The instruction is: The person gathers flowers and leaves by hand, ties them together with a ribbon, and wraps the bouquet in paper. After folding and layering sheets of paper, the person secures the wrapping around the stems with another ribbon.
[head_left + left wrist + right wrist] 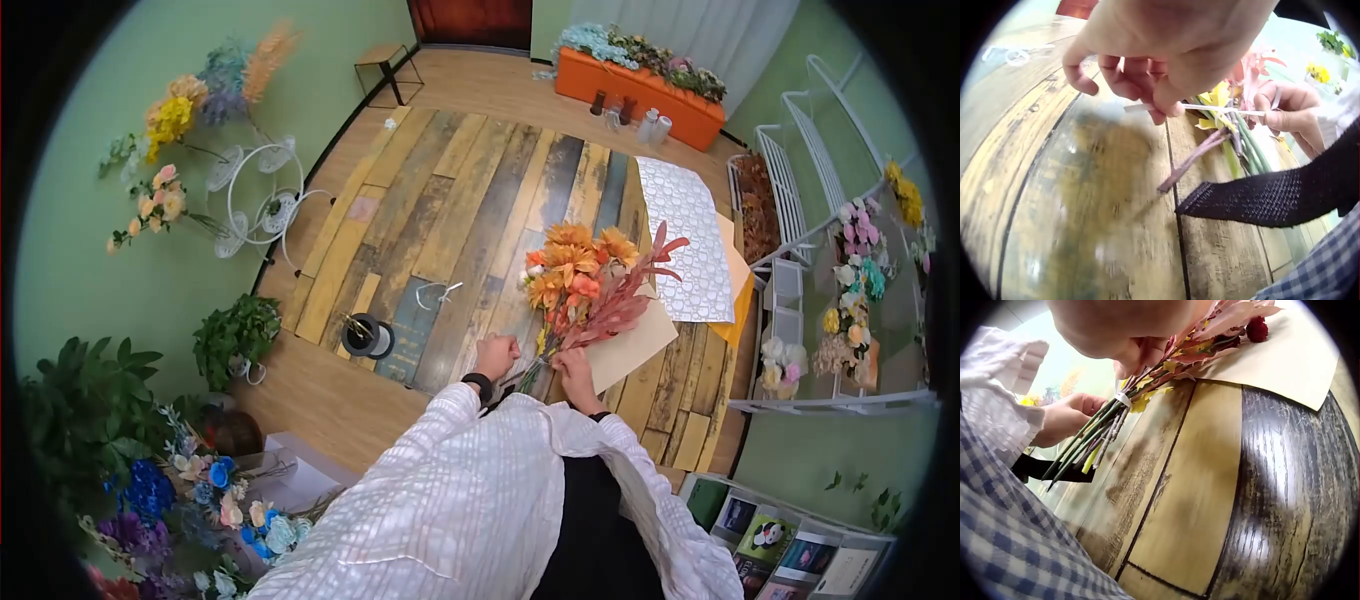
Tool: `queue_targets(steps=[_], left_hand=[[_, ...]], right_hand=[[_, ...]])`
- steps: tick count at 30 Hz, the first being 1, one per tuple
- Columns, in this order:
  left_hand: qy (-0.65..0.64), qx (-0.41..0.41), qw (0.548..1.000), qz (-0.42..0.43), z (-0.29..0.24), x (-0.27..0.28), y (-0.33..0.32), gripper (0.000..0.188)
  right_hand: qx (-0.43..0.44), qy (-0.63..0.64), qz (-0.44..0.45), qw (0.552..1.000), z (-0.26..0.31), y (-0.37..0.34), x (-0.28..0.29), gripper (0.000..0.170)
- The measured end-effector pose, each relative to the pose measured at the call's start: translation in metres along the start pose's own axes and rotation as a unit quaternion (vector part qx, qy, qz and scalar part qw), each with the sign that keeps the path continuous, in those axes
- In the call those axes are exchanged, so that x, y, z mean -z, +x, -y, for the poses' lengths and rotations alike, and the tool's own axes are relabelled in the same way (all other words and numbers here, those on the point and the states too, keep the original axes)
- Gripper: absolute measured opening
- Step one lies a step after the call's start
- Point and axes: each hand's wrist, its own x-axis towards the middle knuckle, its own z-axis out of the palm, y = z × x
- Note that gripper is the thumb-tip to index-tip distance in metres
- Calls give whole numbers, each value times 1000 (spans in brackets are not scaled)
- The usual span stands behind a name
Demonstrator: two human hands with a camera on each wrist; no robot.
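Observation:
A bouquet of orange flowers and reddish leaves [585, 280] lies on the wooden table, its stems [1094, 434] pointing toward the person. Around the stems runs a thin white ribbon [1210, 109], drawn straight out to both sides in the left wrist view. My left hand [497, 356] pinches one end between thumb and forefinger, the other fingers loosely bent. On the opposite side of the stems, my right hand [575, 378] pinches the other end. The right wrist view shows the ribbon as a narrow band close below the right fingers; part of it is hidden there.
Cream paper [640, 345] lies beside the bouquet, with a white patterned sheet [685, 240] beyond it. A loose white ribbon piece [440, 295] and a dark round holder [362, 336] are to the left. A white rack [830, 405] with flowers stands at the right.

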Motion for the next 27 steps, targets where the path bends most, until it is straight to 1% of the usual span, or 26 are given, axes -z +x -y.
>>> queue_targets(steps=[1,2,4,5,7,8,9,10,11,13,14,16,17,19,20,22,26,27], left_hand=[[-69,-15,997,43,5,1,2,7],[-69,-15,997,44,10,0,2,7],[-195,2,975,106,17,-4,1,10],[-194,3,975,107,18,-7,1,10],[-234,8,969,77,16,-10,1,12],[-232,7,969,79,16,-11,1,12],[-240,15,968,68,11,-7,0,11],[-247,23,967,56,6,-1,0,10],[-245,22,968,57,3,4,2,10],[-214,-22,973,86,0,13,4,12],[-212,-22,973,88,-2,15,4,12],[-126,-60,987,77,-11,18,5,14],[-125,-61,987,81,-14,20,6,14],[-158,-27,983,94,-19,21,8,16],[-157,-29,982,97,-21,22,9,16],[-231,-43,964,122,-31,26,10,17],[-252,-57,959,115,-46,26,12,18],[-277,-60,952,111,-44,21,12,18]], right_hand=[[-7,14,-13,1000,2,1,2,9],[-9,14,-13,1000,3,4,4,9],[15,-6,8,1000,6,9,7,10],[14,-5,8,1000,7,10,6,10],[-61,98,63,991,8,12,3,6],[-62,99,60,991,7,12,0,6],[-118,217,61,967,2,12,-5,5],[-171,332,61,926,-3,13,-9,4],[-170,334,59,925,-9,13,-12,4],[-194,281,61,938,-13,12,-15,5],[-195,283,58,937,-14,10,-18,5],[-209,184,43,959,-12,9,-21,8],[-211,186,41,959,-11,8,-21,8],[-189,134,54,971,-14,6,-20,9],[-191,134,51,971,-15,6,-19,9],[-172,84,102,976,-14,6,-14,9],[-153,58,105,981,-11,5,-14,10],[-154,65,106,980,-13,5,-15,10]])
